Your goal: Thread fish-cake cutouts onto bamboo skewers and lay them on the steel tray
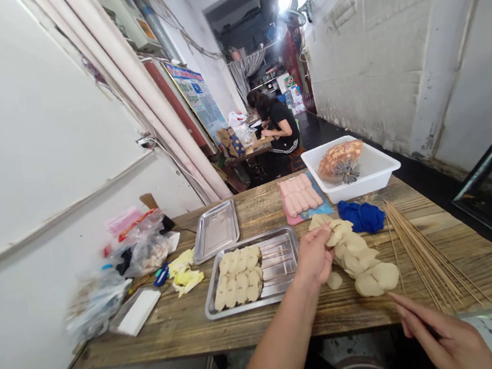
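My left hand (316, 255) pinches a pale round slice (333, 237) at the top of a pile of slices (359, 257) on the wooden table (266, 320). My right hand (445, 340), near the table's front edge, is closed on a thin bamboo skewer (391, 295) whose tip touches the lowest slices of the pile. A steel tray (280, 262) left of the pile holds two rows of skewered slices (239, 278).
Loose bamboo skewers (422, 250) lie at the right, beside a blue cloth (362, 216). Behind are pink sausages (299, 194), a white tub (374, 173) with a bagged bundle, a second steel tray (216, 229), and plastic bags (145, 249). A seated person (281, 127) works farther back.
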Demonstrator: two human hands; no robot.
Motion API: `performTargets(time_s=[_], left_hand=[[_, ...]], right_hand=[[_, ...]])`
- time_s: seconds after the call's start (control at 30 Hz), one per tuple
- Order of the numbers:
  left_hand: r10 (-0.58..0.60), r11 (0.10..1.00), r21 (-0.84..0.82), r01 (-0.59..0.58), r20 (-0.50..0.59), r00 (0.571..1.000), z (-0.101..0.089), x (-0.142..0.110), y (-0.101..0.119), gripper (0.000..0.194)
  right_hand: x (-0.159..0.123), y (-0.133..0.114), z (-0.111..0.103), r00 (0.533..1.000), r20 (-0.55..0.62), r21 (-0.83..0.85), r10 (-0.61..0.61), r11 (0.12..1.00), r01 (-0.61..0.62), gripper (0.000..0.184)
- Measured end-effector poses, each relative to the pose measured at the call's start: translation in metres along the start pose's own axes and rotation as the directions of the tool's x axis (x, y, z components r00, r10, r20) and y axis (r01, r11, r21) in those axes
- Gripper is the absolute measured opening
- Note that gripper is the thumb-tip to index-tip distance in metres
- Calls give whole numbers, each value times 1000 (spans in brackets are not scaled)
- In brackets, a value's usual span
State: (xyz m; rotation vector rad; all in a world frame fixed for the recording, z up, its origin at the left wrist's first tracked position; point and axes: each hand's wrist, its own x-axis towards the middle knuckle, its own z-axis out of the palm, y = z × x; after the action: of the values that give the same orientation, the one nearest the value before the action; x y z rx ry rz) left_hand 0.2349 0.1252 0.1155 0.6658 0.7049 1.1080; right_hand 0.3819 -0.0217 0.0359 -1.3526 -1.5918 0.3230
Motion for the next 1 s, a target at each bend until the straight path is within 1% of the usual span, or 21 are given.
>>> performTargets(time_s=[0.2, 0.33, 0.47, 0.53, 0.67, 1.0], left_hand=[[-37, 999, 24, 36, 46, 998, 4, -1, 0, 27], [7, 1000, -15, -7, 7, 1000, 6, 0, 7, 32], [-1, 999, -37, 0, -18, 1000, 4, -1, 11, 36], [-22, 1000, -21, 21, -32, 999, 3, -3, 10, 36], [-98, 995, 33, 99, -46, 994, 0, -4, 6, 34], [-45, 999, -5, 45, -45, 998, 4, -8, 5, 33]], right_hand=[[2, -1, 0, 1000, -9, 8, -2, 1000, 3, 29], [5, -4, -1, 1000, -23, 6, 1, 1000, -1, 29], [5, -4, 0, 1000, -27, 17, -10, 1000, 10, 28], [5, -2, 1, 1000, -25, 12, -15, 1000, 16, 28], [2, 1, 3, 1000, -17, -12, -16, 1000, 16, 30], [1, 7, 7, 1000, 5, -6, 1, 1000, -1, 30]])
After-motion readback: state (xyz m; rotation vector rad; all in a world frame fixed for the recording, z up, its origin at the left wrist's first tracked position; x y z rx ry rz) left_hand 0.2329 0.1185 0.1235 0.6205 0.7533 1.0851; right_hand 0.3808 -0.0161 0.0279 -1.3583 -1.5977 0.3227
